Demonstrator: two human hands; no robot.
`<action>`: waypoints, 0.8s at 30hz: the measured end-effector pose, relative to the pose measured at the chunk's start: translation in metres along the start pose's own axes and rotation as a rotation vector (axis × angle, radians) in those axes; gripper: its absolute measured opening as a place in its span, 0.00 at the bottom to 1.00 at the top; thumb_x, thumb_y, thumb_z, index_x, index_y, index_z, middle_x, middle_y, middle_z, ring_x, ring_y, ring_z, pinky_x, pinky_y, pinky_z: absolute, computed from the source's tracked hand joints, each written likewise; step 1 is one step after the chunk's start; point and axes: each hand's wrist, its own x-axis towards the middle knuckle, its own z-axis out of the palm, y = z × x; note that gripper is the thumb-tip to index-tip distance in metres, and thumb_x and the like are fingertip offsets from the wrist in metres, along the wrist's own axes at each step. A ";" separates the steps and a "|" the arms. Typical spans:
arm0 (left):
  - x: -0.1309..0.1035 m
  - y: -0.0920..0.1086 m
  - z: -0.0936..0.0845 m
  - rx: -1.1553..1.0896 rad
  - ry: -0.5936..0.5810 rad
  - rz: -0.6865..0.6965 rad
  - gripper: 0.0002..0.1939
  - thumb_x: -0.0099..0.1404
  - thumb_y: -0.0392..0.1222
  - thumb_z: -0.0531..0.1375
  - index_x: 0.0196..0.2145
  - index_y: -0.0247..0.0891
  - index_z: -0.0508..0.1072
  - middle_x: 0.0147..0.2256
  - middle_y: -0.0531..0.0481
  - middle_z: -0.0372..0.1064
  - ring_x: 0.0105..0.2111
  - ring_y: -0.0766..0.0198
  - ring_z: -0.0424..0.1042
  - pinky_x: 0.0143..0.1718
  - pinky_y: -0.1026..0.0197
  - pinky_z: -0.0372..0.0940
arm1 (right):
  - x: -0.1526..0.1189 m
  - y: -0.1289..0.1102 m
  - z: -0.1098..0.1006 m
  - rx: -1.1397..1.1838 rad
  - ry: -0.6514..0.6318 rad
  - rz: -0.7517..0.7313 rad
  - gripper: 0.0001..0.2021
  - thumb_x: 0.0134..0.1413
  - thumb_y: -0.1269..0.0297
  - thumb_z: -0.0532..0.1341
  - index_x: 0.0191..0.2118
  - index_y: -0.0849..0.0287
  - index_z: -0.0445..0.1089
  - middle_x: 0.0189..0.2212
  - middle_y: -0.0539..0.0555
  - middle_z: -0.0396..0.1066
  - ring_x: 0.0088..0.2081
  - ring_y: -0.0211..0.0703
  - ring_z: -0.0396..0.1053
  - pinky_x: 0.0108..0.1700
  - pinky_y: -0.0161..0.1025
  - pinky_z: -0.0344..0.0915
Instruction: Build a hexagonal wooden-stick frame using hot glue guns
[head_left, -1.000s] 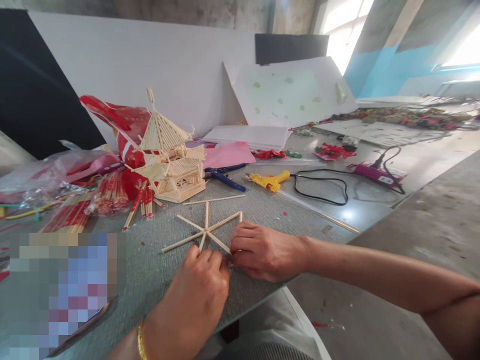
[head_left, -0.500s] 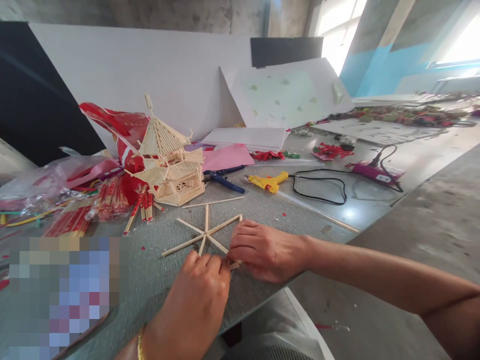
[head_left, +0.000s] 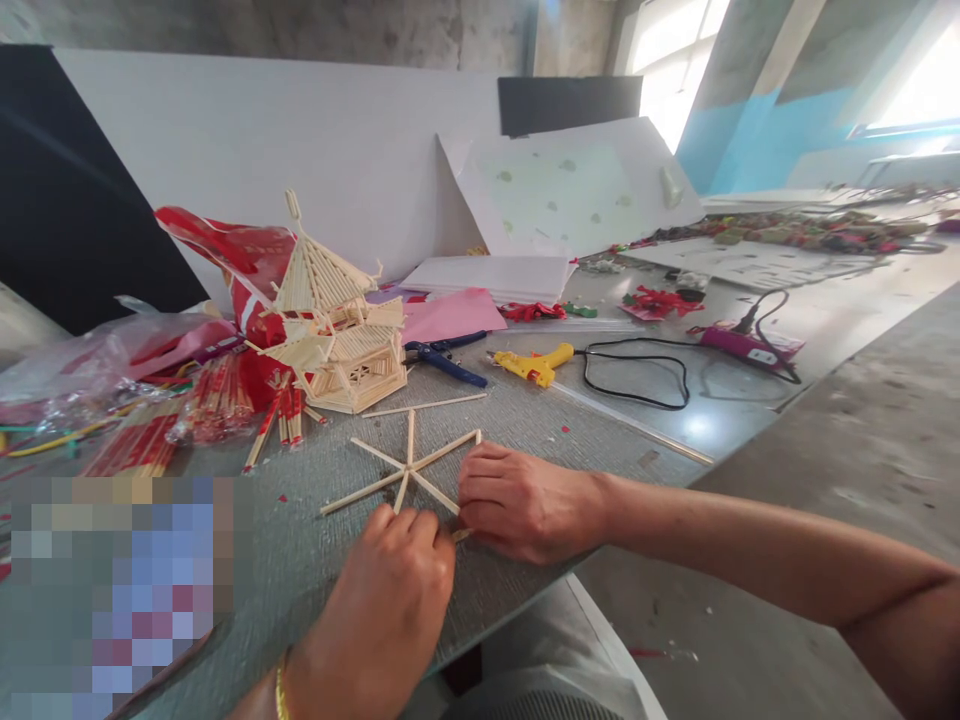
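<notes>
A star of crossed wooden sticks (head_left: pixel 409 463) lies flat on the grey textured mat (head_left: pixel 525 420). My left hand (head_left: pixel 390 600) and my right hand (head_left: pixel 517 500) meet at the star's near right arm, fingertips pinched together on a short wooden stick (head_left: pixel 460 535) at that arm's tip. My left wrist wears a gold bracelet. Behind the star stands a small pagoda model (head_left: pixel 334 320) built from the same sticks, and a single loose stick (head_left: pixel 424 405) lies between the two.
Blue-handled pliers (head_left: pixel 442 355) and a yellow glue gun (head_left: pixel 534 365) with a black cord lie past the star. Red-wrapped chopstick bundles (head_left: pixel 217 395) and plastic bags crowd the left. Pink paper, white boards and a purple power strip (head_left: pixel 746 345) sit farther back. The table edge runs diagonally at right.
My hands stay pinched at the star's near arm; the short stick end between them shows a little more. The view has drifted slightly.
</notes>
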 end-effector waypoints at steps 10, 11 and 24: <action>-0.002 -0.001 0.011 0.049 0.071 0.052 0.19 0.58 0.23 0.46 0.34 0.34 0.74 0.31 0.43 0.69 0.31 0.54 0.68 0.35 0.47 0.63 | -0.001 0.000 0.004 -0.007 0.020 0.004 0.10 0.59 0.69 0.51 0.31 0.63 0.68 0.30 0.56 0.67 0.36 0.42 0.60 0.44 0.42 0.58; -0.002 -0.001 0.012 0.050 0.078 0.053 0.19 0.59 0.23 0.46 0.34 0.34 0.74 0.31 0.43 0.69 0.31 0.53 0.67 0.35 0.47 0.63 | -0.001 0.000 0.005 -0.003 0.020 0.006 0.10 0.59 0.69 0.51 0.31 0.63 0.68 0.30 0.56 0.67 0.36 0.42 0.60 0.44 0.42 0.58; -0.002 0.001 0.005 0.012 0.022 -0.008 0.19 0.60 0.23 0.44 0.34 0.35 0.72 0.31 0.44 0.69 0.32 0.53 0.68 0.35 0.48 0.63 | -0.003 -0.001 0.004 0.073 0.045 0.052 0.15 0.48 0.70 0.55 0.43 0.66 0.65 0.34 0.56 0.68 0.38 0.43 0.62 0.45 0.43 0.59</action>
